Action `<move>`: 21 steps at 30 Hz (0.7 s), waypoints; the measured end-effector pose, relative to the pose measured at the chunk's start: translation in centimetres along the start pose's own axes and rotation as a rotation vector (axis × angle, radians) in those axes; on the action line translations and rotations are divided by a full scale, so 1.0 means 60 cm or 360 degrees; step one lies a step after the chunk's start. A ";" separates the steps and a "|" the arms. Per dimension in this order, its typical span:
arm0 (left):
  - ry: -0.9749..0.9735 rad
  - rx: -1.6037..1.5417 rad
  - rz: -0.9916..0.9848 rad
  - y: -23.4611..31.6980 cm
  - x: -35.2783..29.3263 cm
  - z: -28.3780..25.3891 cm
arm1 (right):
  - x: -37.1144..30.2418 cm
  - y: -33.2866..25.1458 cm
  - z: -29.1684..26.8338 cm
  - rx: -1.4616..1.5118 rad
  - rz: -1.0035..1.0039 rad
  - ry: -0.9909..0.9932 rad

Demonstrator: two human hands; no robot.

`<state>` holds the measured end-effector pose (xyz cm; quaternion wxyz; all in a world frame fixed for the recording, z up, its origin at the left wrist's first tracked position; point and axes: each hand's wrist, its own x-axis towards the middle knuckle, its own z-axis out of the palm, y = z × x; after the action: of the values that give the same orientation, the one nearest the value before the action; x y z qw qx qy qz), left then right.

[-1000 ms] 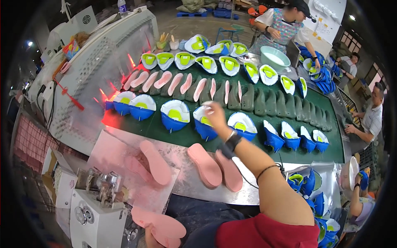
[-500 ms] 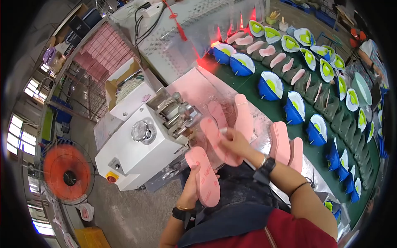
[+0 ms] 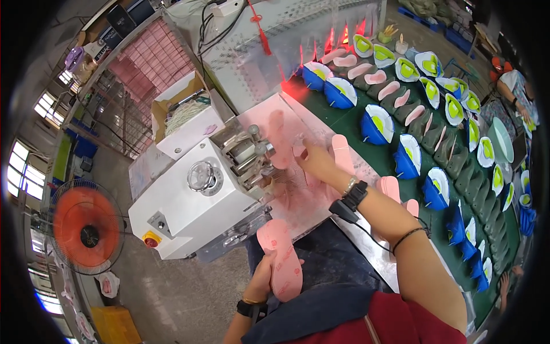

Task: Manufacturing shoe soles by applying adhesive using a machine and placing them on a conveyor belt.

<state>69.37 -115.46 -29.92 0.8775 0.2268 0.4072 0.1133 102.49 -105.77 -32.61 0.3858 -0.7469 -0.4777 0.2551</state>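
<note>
My left hand point(image 3: 264, 277) is closed around a pink insole point(image 3: 283, 259) with red printed marks, held upright in front of my lap. On the pink-dusted metal worktop point(image 3: 312, 125), my right hand point(image 3: 318, 162) reaches forward, its fingers pinched at the end of another insole that they mostly cover. A single pink insole point(image 3: 277, 136) lies beside the metal rollers point(image 3: 260, 150) of a white machine point(image 3: 197, 189). Just right of my right hand rests a stack of pink insoles point(image 3: 342, 153), and more stacked insoles point(image 3: 389, 187) sit near my forearm, which partly hides them.
A green conveyor point(image 3: 349, 117) on the right carries blue-and-white shoe uppers point(image 3: 377, 121), dark lasts and pink insoles. Red light glows at the large metal housing point(image 3: 286, 51). An orange fan point(image 3: 86, 232) stands left; an open box point(image 3: 186, 112) sits behind the machine. Another person point(image 3: 518, 94) is at far right.
My right hand has moved forward, off the insole it held, to one lying on the worktop. An insole now lies by the rollers. My left hand still holds its insole, slightly lower.
</note>
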 end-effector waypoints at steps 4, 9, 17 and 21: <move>0.0000 -0.0020 0.0025 0.005 0.001 0.001 | -0.009 0.012 -0.034 -0.0526 -0.0629 0.0614; 0.0081 0.0061 0.0056 0.019 -0.009 0.011 | 0.017 0.019 0.042 0.0057 -0.0037 0.0193; 0.0305 -0.0044 0.0344 -0.010 -0.010 -0.025 | 0.091 -0.001 0.081 0.0671 0.0300 0.0205; 0.0434 0.0423 0.0586 -0.023 0.010 -0.035 | 0.031 0.037 -0.012 0.1193 0.0149 0.0616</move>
<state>68.16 -115.80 -32.17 0.7416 0.3931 0.4848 0.2460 104.95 -104.84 -34.04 0.7013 -0.6099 -0.2362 0.2835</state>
